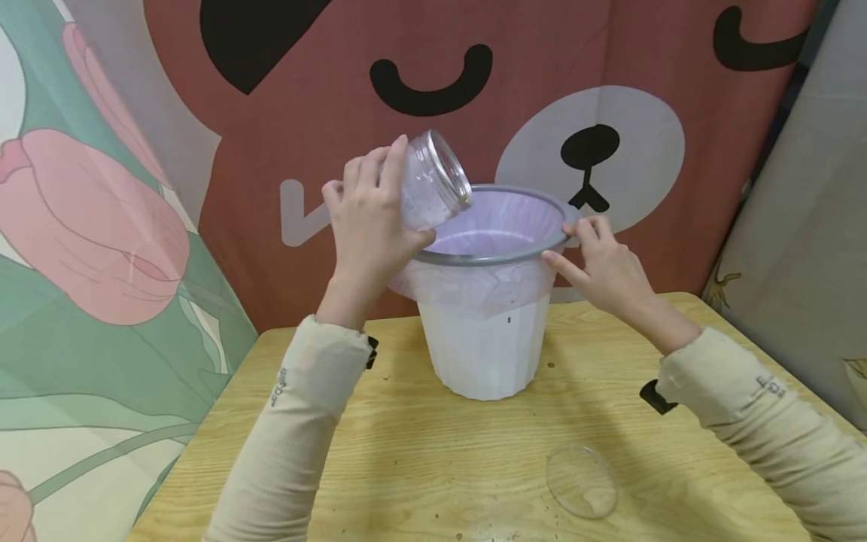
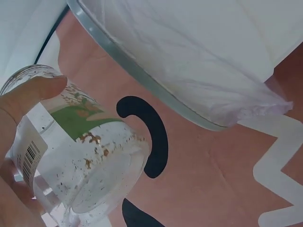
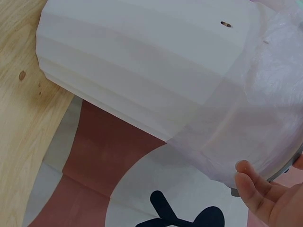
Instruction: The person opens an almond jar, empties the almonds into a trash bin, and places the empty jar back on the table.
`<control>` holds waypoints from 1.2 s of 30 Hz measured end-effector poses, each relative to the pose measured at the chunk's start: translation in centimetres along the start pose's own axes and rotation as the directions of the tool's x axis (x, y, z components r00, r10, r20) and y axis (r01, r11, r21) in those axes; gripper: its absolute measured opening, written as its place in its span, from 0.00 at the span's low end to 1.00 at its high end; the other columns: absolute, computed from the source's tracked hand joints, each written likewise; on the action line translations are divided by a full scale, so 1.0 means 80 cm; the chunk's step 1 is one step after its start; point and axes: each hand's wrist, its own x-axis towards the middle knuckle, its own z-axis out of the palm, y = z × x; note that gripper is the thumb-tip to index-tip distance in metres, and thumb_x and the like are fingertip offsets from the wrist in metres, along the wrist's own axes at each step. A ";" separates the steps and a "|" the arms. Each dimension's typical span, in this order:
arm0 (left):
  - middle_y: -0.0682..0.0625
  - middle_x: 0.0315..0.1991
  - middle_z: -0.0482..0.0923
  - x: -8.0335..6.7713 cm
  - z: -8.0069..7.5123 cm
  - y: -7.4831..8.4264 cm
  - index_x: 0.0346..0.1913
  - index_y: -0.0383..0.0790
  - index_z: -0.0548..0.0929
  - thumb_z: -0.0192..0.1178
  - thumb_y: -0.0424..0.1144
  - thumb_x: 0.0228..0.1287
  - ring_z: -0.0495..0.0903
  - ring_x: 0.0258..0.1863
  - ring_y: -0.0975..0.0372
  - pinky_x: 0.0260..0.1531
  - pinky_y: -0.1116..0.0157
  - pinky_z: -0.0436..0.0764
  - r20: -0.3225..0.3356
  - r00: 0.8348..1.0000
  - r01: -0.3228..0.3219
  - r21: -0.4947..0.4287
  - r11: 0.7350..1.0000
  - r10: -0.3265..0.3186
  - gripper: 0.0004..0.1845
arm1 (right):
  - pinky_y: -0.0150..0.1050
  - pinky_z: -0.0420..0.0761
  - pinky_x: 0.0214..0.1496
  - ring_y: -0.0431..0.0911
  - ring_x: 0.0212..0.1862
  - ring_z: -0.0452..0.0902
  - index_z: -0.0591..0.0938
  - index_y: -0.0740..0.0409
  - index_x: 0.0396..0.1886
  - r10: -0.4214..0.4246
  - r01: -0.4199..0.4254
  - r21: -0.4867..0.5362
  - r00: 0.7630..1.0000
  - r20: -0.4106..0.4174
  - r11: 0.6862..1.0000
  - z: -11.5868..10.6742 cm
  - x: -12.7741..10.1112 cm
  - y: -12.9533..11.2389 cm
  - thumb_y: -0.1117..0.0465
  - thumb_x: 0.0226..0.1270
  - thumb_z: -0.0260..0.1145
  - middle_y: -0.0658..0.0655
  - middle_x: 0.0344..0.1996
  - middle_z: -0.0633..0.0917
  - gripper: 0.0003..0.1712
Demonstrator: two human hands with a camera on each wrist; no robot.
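Note:
My left hand (image 1: pixel 369 218) grips a clear glass jar (image 1: pixel 428 181), tilted with its open mouth over the left rim of a white waste bin (image 1: pixel 484 350). The bin has a grey rim ring (image 1: pixel 501 258) and a pale purple bag liner (image 1: pixel 497 222). In the left wrist view the jar (image 2: pixel 80 161) shows a green label, a barcode and brown crumbs stuck inside, with my thumb (image 2: pixel 33 94) across it. My right hand (image 1: pixel 603 267) holds the bin's right rim, thumb and fingers around the ring; its fingertips (image 3: pixel 253 187) touch the folded-over liner (image 3: pixel 255 123).
The bin stands on a light wooden table (image 1: pixel 406 452). A clear round lid (image 1: pixel 582 480) lies flat on the table near the front right. A brown bear-face cloth (image 1: pixel 542 113) hangs behind, and a floral cloth (image 1: pixel 88 226) at the left.

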 end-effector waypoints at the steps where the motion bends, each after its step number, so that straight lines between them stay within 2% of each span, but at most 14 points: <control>1: 0.46 0.56 0.66 -0.001 -0.001 0.001 0.64 0.42 0.61 0.72 0.49 0.33 0.62 0.55 0.54 0.43 0.53 0.61 -0.003 1.000 0.011 -0.006 1.000 -0.011 0.50 | 0.38 0.65 0.16 0.45 0.13 0.63 0.67 0.65 0.52 0.001 -0.001 0.000 1.000 0.000 1.000 0.000 0.000 0.000 0.41 0.63 0.51 0.67 0.49 0.65 0.32; 13: 0.47 0.54 0.69 -0.019 -0.007 0.011 0.63 0.41 0.63 0.72 0.52 0.31 0.65 0.52 0.54 0.43 0.52 0.64 -0.045 0.992 0.117 -0.100 0.988 -0.122 0.50 | 0.38 0.65 0.15 0.45 0.13 0.63 0.67 0.65 0.53 0.013 -0.013 -0.001 1.000 0.008 1.000 -0.002 -0.001 0.001 0.41 0.64 0.51 0.67 0.50 0.64 0.33; 21: 0.44 0.53 0.70 -0.034 -0.013 0.016 0.62 0.39 0.63 0.71 0.55 0.30 0.66 0.51 0.53 0.38 0.49 0.67 -0.060 0.982 0.168 -0.162 0.972 -0.180 0.51 | 0.38 0.65 0.16 0.46 0.13 0.63 0.67 0.65 0.53 0.012 -0.012 -0.002 1.000 0.004 1.000 -0.001 -0.001 0.001 0.41 0.64 0.51 0.66 0.49 0.64 0.33; 26: 0.44 0.51 0.72 -0.043 -0.013 0.017 0.60 0.37 0.65 0.71 0.55 0.30 0.68 0.47 0.51 0.37 0.48 0.70 -0.090 0.978 0.160 -0.255 0.954 -0.188 0.50 | 0.38 0.65 0.16 0.46 0.13 0.63 0.67 0.66 0.53 0.016 -0.016 0.000 1.000 0.007 1.000 -0.002 -0.001 0.000 0.41 0.64 0.51 0.67 0.49 0.64 0.33; 31: 0.45 0.46 0.73 -0.051 -0.014 0.018 0.58 0.33 0.66 0.71 0.53 0.31 0.69 0.41 0.52 0.37 0.54 0.70 -0.142 0.974 0.108 -0.381 0.918 -0.174 0.48 | 0.38 0.65 0.16 0.46 0.13 0.63 0.67 0.66 0.53 0.016 -0.016 0.001 1.000 0.007 1.000 -0.002 -0.001 0.000 0.41 0.64 0.51 0.67 0.49 0.64 0.33; 36: 0.47 0.42 0.73 -0.058 -0.015 0.021 0.58 0.35 0.66 0.70 0.54 0.33 0.69 0.40 0.55 0.39 0.56 0.69 -0.131 0.975 0.105 -0.441 0.891 -0.180 0.46 | 0.38 0.65 0.16 0.46 0.13 0.63 0.67 0.66 0.52 0.011 -0.011 0.000 1.000 -0.005 1.000 -0.002 -0.001 0.001 0.41 0.64 0.51 0.66 0.48 0.65 0.33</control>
